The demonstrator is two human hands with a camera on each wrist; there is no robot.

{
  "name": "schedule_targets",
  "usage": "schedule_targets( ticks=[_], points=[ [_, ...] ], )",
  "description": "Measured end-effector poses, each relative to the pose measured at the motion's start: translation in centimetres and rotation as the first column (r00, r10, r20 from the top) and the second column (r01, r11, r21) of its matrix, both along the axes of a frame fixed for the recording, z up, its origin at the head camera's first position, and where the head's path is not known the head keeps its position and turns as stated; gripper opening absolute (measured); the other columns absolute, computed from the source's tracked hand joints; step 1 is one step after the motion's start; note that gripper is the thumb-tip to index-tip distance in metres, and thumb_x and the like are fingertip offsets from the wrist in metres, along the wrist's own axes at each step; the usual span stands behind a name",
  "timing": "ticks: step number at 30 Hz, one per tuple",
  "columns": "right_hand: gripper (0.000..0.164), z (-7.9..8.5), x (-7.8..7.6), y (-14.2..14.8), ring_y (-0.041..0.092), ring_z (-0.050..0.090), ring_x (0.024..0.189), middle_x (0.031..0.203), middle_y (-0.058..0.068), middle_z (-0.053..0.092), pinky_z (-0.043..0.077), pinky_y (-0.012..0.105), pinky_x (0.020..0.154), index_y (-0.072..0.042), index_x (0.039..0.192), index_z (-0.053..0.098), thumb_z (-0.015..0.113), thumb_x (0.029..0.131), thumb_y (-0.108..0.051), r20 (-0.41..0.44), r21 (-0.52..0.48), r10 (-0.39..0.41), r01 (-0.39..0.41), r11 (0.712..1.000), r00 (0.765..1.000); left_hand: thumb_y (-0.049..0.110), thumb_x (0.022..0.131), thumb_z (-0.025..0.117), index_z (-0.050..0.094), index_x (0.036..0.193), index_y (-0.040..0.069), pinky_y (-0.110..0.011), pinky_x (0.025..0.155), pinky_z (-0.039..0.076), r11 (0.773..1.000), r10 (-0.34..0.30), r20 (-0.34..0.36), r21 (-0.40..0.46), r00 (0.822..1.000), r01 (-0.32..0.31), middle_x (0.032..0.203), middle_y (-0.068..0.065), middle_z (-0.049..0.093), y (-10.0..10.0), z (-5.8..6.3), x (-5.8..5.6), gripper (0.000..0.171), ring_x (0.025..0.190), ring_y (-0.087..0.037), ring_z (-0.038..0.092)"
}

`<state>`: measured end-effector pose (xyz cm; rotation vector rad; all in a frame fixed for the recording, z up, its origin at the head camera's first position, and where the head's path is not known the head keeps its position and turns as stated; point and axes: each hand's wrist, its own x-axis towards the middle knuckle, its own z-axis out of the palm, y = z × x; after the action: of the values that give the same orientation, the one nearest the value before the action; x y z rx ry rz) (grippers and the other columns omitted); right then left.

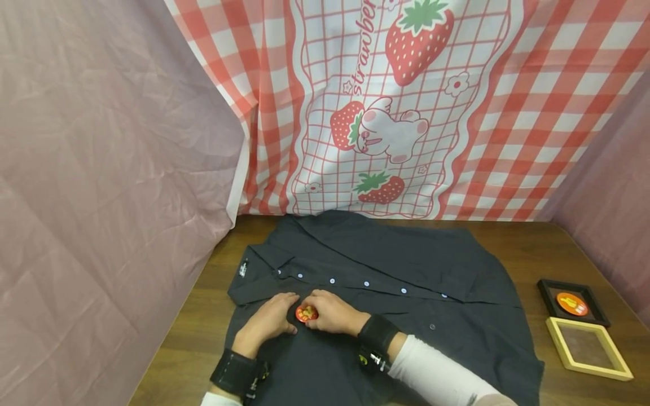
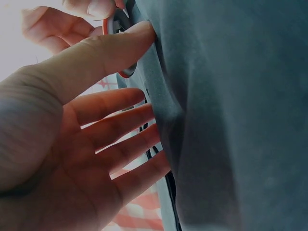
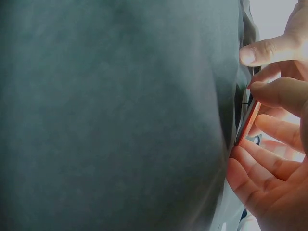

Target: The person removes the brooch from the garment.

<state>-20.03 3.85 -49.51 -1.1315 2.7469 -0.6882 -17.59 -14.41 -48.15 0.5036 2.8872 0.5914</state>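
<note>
A dark button-up shirt (image 1: 350, 304) lies spread on the wooden table, its collar toward the left. The right hand (image 1: 332, 313) pinches a round red pin badge (image 1: 306, 313) by its edge, just over the shirt front below the button row. In the left wrist view the badge's back (image 2: 119, 23) faces the left hand, tilted off the cloth. The left hand (image 1: 269, 318) rests on the shirt left of the badge, fingers fairly straight, fingertips touching the fabric. In the right wrist view the badge (image 3: 248, 121) shows edge-on between thumb and fingers. Whether its pin pierces the cloth cannot be seen.
At the table's right side lies a black frame (image 1: 545, 293) with a round orange badge (image 1: 572, 304) in it. A light wooden frame (image 1: 589, 369) lies just in front of it. A checked strawberry cloth (image 1: 533, 113) hangs behind, and a pinkish curtain (image 1: 112, 169) at left.
</note>
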Motion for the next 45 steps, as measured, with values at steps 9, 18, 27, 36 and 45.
schedule_targets(
  ticks=[9, 18, 27, 36, 45],
  points=[
    [0.031, -0.3, 0.7, -0.3, 0.002, 0.052, 0.083, 0.097, -0.003, 0.062, 0.047, 0.019, 0.075, -0.013, 0.109, 0.071, 0.078, 0.081, -0.025, 0.059, -0.023, -0.006, 0.008, 1.000, 0.998, 0.014, 0.069, 0.086, 0.058, 0.126, -0.007, -0.052, 0.106, 0.042, 1.000, -0.012, 0.041, 0.012, 0.999, 0.011, 0.131, -0.023, 0.059, -0.6, 0.0, 0.7, 0.067, 0.125, -0.038, 0.054],
    [0.030, -0.2, 0.3, 0.2, 0.005, 0.054, 0.082, 0.097, -0.001, 0.063, 0.048, 0.020, 0.073, -0.011, 0.107, 0.071, 0.079, 0.080, -0.022, 0.054, -0.075, -0.030, 0.034, 0.997, 0.998, 0.016, 0.075, 0.082, 0.060, 0.123, -0.007, -0.052, 0.104, 0.043, 0.999, -0.004, -0.022, 0.040, 1.000, 0.005, 0.127, -0.022, 0.062, -0.5, 0.4, 0.7, 0.058, 0.122, -0.038, 0.057],
    [0.029, -0.6, 0.2, 0.5, 0.006, 0.056, 0.083, 0.097, 0.000, 0.063, 0.047, 0.020, 0.073, -0.011, 0.106, 0.072, 0.080, 0.079, -0.021, 0.063, -0.113, -0.034, 0.041, 0.993, 0.997, 0.016, 0.080, 0.078, 0.061, 0.123, -0.005, -0.052, 0.102, 0.045, 0.998, -0.032, -0.048, 0.053, 0.998, 0.035, 0.125, -0.021, 0.063, -0.5, 0.0, 0.7, 0.050, 0.119, -0.038, 0.059],
    [0.030, -0.4, 0.3, 1.1, 0.010, 0.058, 0.085, 0.097, 0.001, 0.064, 0.048, 0.021, 0.074, -0.011, 0.107, 0.071, 0.079, 0.080, -0.020, 0.070, -0.164, -0.042, 0.053, 0.985, 0.997, 0.018, 0.084, 0.074, 0.063, 0.122, -0.003, -0.051, 0.102, 0.045, 0.997, -0.049, -0.077, 0.061, 0.996, 0.054, 0.124, -0.019, 0.064, -0.2, 0.0, 0.4, 0.045, 0.118, -0.036, 0.060],
    [0.029, -0.2, -0.1, 1.4, 0.012, 0.060, 0.086, 0.098, 0.003, 0.065, 0.050, 0.024, 0.075, -0.010, 0.107, 0.072, 0.079, 0.079, -0.018, 0.043, -0.184, -0.060, 0.067, 0.981, 0.997, 0.018, 0.085, 0.074, 0.064, 0.121, -0.003, -0.051, 0.100, 0.047, 0.994, -0.056, -0.098, 0.087, 0.994, 0.064, 0.122, -0.018, 0.066, 0.0, 0.2, 0.0, 0.043, 0.116, -0.035, 0.061]
  ],
)
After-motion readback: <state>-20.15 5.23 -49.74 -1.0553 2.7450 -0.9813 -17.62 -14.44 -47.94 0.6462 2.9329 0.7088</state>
